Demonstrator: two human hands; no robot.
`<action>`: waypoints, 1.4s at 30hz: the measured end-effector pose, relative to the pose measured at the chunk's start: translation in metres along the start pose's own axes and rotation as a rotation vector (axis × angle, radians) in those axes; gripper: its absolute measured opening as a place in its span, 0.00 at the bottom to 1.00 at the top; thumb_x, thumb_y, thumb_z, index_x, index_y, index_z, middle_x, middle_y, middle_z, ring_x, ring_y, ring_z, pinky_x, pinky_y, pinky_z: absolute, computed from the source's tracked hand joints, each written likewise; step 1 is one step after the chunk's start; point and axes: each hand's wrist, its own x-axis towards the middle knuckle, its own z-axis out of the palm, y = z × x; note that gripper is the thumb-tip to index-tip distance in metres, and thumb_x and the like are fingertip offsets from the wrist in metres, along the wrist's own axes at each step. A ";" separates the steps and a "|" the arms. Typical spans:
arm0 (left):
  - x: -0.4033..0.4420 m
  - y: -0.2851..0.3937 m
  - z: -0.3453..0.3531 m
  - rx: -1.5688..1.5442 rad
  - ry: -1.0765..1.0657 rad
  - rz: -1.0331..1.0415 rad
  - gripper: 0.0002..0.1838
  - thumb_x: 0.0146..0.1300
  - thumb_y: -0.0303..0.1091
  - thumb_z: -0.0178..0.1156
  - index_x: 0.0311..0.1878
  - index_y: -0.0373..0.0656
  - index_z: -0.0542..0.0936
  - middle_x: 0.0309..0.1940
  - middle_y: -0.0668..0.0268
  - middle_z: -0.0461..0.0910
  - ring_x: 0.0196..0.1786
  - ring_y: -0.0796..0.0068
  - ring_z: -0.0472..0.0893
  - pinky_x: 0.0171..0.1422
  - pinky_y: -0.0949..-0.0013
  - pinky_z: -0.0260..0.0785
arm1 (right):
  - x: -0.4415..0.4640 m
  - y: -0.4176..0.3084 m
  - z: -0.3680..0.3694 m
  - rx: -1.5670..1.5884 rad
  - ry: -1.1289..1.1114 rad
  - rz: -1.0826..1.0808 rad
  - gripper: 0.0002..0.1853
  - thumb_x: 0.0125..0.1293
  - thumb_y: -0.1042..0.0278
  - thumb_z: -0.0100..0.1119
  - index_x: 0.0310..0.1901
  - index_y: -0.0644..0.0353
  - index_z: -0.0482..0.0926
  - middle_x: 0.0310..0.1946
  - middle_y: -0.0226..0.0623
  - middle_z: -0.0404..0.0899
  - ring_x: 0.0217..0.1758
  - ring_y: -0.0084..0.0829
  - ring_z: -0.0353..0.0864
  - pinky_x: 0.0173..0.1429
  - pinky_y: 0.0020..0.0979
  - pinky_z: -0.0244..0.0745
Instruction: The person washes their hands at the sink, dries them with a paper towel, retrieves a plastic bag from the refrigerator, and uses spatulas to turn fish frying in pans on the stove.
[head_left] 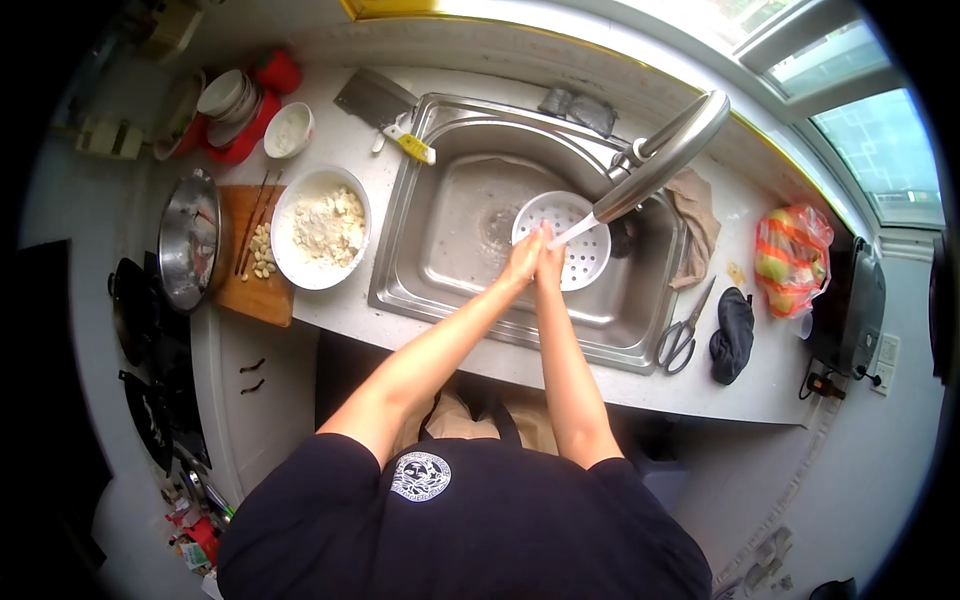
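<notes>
My left hand [520,264] and right hand [550,266] are pressed together, fingers bunched at the water stream [573,231], can't tell if anything's clasped between them. Right below is a white, round, perforated colander [588,268] inside the rectangular stainless-steel sink [460,215]; looks like plastic, so probably light, fairly stiff, slippery when wet, not very fragile, best taken by opposite sides of the rim. Farther out, the curved silver metal faucet [668,165] arches over it.
</notes>
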 end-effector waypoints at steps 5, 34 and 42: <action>-0.001 0.021 0.005 0.157 0.221 -0.170 0.22 0.65 0.40 0.39 0.37 0.29 0.76 0.33 0.54 0.79 0.36 0.63 0.78 0.38 0.66 0.70 | 0.011 0.044 0.019 -0.392 0.197 -0.282 0.38 0.62 0.39 0.37 0.60 0.68 0.56 0.61 0.59 0.55 0.67 0.50 0.51 0.69 0.36 0.45; -0.008 0.003 0.025 -0.041 0.180 -0.390 0.25 0.62 0.54 0.45 0.45 0.39 0.73 0.29 0.61 0.75 0.32 0.68 0.74 0.36 0.66 0.68 | -0.016 -0.014 0.004 0.606 -0.178 0.529 0.34 0.66 0.42 0.33 0.61 0.64 0.59 0.58 0.40 0.64 0.60 0.32 0.64 0.62 0.28 0.59; -0.002 -0.016 0.024 -0.157 -0.146 -0.329 0.22 0.58 0.39 0.50 0.53 0.37 0.65 0.40 0.60 0.73 0.41 0.66 0.74 0.48 0.66 0.67 | 0.025 0.004 0.005 0.483 -0.040 0.401 0.38 0.63 0.36 0.36 0.56 0.70 0.64 0.47 0.48 0.73 0.50 0.38 0.74 0.52 0.37 0.68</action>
